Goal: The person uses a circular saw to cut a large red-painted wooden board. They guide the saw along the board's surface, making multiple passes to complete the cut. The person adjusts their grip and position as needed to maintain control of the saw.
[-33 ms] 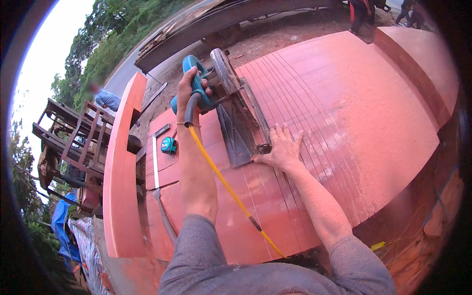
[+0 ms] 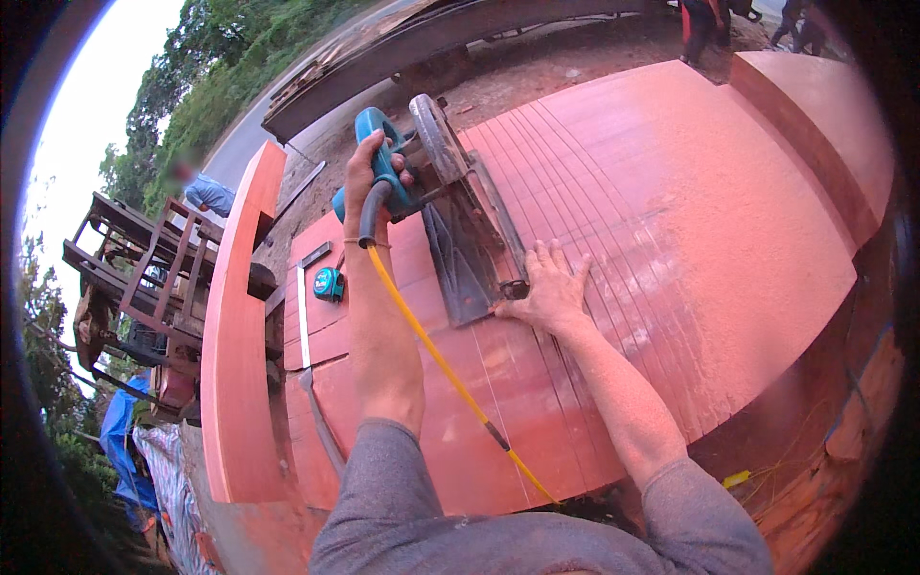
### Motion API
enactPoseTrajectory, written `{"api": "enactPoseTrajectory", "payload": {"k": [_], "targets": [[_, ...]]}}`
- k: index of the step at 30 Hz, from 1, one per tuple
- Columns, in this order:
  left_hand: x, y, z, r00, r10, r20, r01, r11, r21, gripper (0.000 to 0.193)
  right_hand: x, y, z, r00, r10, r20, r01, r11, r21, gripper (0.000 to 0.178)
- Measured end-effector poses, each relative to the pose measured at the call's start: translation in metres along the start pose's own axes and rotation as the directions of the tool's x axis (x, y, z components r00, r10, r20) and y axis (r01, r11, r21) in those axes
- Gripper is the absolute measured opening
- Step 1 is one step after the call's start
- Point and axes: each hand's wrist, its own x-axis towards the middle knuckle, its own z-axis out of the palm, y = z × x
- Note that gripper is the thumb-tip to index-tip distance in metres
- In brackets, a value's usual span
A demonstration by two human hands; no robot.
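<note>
My left hand point(image 2: 362, 182) is wrapped round the teal rear handle of a circular saw point(image 2: 452, 153). The saw rests on a broad reddish wooden slab point(image 2: 537, 412), its dark base plate point(image 2: 458, 273) against the wood. From the handle a yellow power cord point(image 2: 431, 350) runs back toward me. Spread flat on the slab, my right hand point(image 2: 553, 290) lies beside the base plate's near corner, its thumb at that corner. Several dark parallel lines score the slab beyond this hand. Any part of the blade below the saw is hidden.
Left of the saw lie a teal tape measure point(image 2: 329, 284) and a metal square point(image 2: 304, 316). A thick beam point(image 2: 235, 355) stands along the left side. Sawdust point(image 2: 747, 249) coats the slab's right part. Another person point(image 2: 208, 195) is at the far left; more people's legs point(image 2: 702, 34) show at the far right.
</note>
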Motion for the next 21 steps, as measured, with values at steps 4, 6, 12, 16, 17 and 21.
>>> {"api": "enactPoseTrajectory", "payload": {"k": [4,6,12,16,17,21], "targets": [[0.007,-0.001,-0.003,0.999,0.031,0.008,-0.031,1.0,0.0,0.035,0.007,-0.001,0.005,1.0,-0.004,-0.028,0.003,0.999,-0.033,0.113],[0.011,0.0,-0.004,0.999,0.031,-0.018,-0.03,0.999,0.023,0.035,0.011,0.0,0.006,0.999,-0.011,-0.036,0.01,1.0,-0.028,0.116],[0.033,0.001,-0.007,0.998,0.057,-0.03,-0.056,0.998,0.027,0.035,0.032,-0.002,0.009,0.999,-0.011,-0.044,0.011,1.0,-0.016,0.12],[0.05,0.002,-0.013,0.999,0.042,0.017,-0.042,0.999,0.028,0.033,0.048,-0.005,0.009,0.998,-0.008,-0.056,0.008,1.0,0.0,0.118],[0.054,0.003,-0.014,0.999,0.043,0.011,-0.044,0.999,0.032,0.033,0.052,-0.006,0.009,0.999,-0.007,-0.053,0.007,1.0,0.001,0.117],[0.07,0.004,-0.016,0.997,0.08,0.008,-0.08,0.996,0.042,0.031,0.066,-0.011,0.008,0.998,0.009,-0.06,-0.008,1.0,0.014,0.117]]}}
